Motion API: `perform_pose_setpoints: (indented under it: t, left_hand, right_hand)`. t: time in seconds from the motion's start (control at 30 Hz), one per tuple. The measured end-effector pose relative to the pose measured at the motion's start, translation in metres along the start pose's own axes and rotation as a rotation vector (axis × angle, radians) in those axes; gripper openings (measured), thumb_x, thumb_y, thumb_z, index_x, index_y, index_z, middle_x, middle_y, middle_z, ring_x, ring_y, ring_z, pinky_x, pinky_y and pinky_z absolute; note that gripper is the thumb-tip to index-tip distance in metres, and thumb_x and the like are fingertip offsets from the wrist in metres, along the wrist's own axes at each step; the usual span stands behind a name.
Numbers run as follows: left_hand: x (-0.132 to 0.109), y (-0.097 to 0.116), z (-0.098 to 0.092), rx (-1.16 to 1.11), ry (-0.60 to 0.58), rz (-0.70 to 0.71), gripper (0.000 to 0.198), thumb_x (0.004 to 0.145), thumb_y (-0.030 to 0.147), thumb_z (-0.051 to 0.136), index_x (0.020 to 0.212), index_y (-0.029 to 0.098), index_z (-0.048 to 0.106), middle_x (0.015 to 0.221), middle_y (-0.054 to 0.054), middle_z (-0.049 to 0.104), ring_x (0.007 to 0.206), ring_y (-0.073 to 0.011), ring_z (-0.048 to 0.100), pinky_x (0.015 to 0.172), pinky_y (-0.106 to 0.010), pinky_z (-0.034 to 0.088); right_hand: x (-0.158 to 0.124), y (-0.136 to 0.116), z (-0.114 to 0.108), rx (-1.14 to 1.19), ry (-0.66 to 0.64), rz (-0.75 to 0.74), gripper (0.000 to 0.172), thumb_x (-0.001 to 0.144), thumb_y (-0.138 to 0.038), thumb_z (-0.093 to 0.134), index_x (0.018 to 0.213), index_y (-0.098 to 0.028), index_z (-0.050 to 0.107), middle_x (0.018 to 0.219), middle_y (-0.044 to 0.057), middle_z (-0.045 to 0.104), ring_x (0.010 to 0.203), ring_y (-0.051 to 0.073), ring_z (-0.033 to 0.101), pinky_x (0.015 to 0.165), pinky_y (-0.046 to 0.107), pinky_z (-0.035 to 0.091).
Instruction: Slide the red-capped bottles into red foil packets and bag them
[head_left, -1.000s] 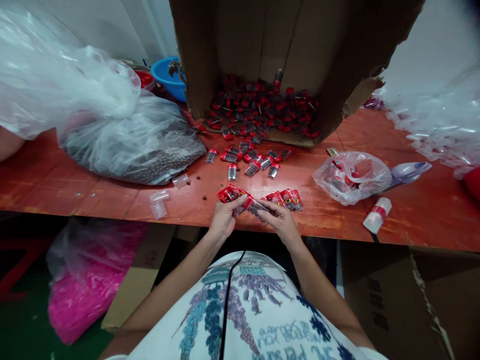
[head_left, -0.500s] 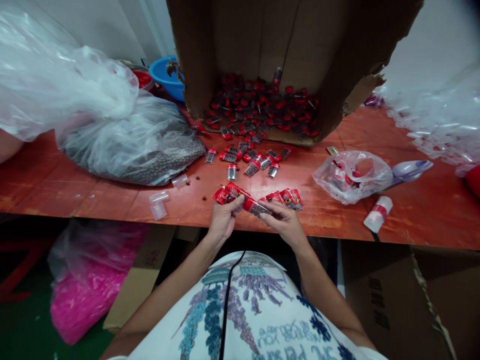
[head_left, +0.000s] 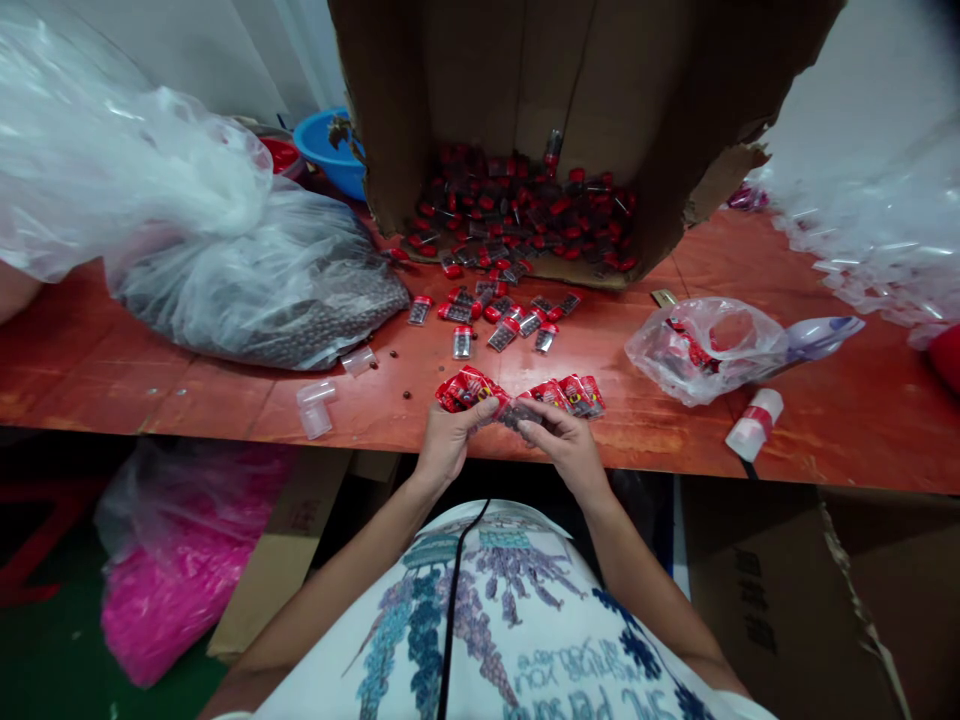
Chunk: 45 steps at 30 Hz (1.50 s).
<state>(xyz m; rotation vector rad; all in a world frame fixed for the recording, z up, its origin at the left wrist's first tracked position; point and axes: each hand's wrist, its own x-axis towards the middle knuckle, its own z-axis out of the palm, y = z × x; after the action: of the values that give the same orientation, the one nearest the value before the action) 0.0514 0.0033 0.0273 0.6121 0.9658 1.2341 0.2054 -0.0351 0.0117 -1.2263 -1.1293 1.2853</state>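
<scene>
My left hand is closed on several red printed packets, fanned out beyond the thumb. In my right hand is a small clear bottle of dark beads, pinched between thumb and fingers. Its end by my left thumb meets the packets; I cannot tell whether it is inside one. More red packets lie in an overlapping row just beyond my right fingers. Several red-capped bottles of dark beads lie on the table in front of my hands.
An open cardboard box on its side holds a heap of red-capped bottles. A plastic bag of dark beads sits at left, near empty clear bottles. At right lie a small plastic bag, a purple scoop and a white roll.
The bottle and the packets have come closer together, and the bottle's red cap no longer shows plainly. My left hand has shifted slightly right.
</scene>
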Motion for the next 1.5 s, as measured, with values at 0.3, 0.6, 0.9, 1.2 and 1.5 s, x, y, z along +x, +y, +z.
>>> perform_pose_setpoints:
  t: [0.3,0.6,0.9,1.2,1.5]
  left_hand:
    - [-0.002,0.003,-0.002,0.154,-0.024,0.131,0.018,0.058,0.018,0.079,0.070,0.014,0.067,0.067,0.000,0.066,0.063,-0.0119,0.059,0.070,-0.025,0.049]
    - [-0.003,-0.005,-0.003,0.103,0.022,0.113,0.021,0.055,0.015,0.081,0.069,0.014,0.066,0.066,0.002,0.065,0.061,-0.0108,0.058,0.066,-0.023,0.048]
    - [-0.001,0.004,-0.006,0.105,-0.071,-0.026,0.028,0.049,0.012,0.083,0.072,0.013,0.068,0.073,-0.002,0.070,0.068,-0.0145,0.063,0.073,-0.027,0.050]
    - [-0.005,-0.015,-0.007,0.178,-0.079,-0.053,0.026,0.052,0.016,0.082,0.074,0.012,0.069,0.072,-0.002,0.070,0.065,-0.0137,0.062,0.070,-0.026,0.050]
    - [-0.004,-0.006,-0.011,0.085,-0.078,-0.062,0.029,0.055,0.016,0.081,0.081,0.013,0.069,0.078,-0.003,0.071,0.071,-0.0155,0.065,0.073,-0.028,0.052]
  right_hand:
    - [-0.008,0.013,0.014,-0.175,0.101,-0.171,0.032,0.081,-0.031,0.063,0.113,-0.026,0.066,0.106,0.005,0.065,0.090,0.018,0.060,0.079,0.031,0.050]
    - [-0.010,0.019,0.019,-0.122,0.122,-0.164,0.031,0.082,-0.030,0.063,0.112,-0.026,0.066,0.105,0.004,0.063,0.093,0.018,0.059,0.080,0.031,0.051]
    - [-0.013,0.020,0.019,0.187,0.061,0.063,0.032,0.077,-0.033,0.067,0.108,-0.026,0.068,0.097,0.002,0.069,0.080,0.017,0.062,0.072,0.032,0.054]
    - [-0.013,0.021,0.024,0.093,0.174,-0.077,0.035,0.079,-0.029,0.066,0.114,-0.027,0.060,0.098,0.003,0.064,0.087,0.016,0.061,0.079,0.031,0.052]
    - [-0.005,0.023,0.013,0.253,0.045,0.098,0.043,0.071,-0.035,0.072,0.113,-0.027,0.064,0.107,0.002,0.062,0.078,0.014,0.062,0.064,0.027,0.056]
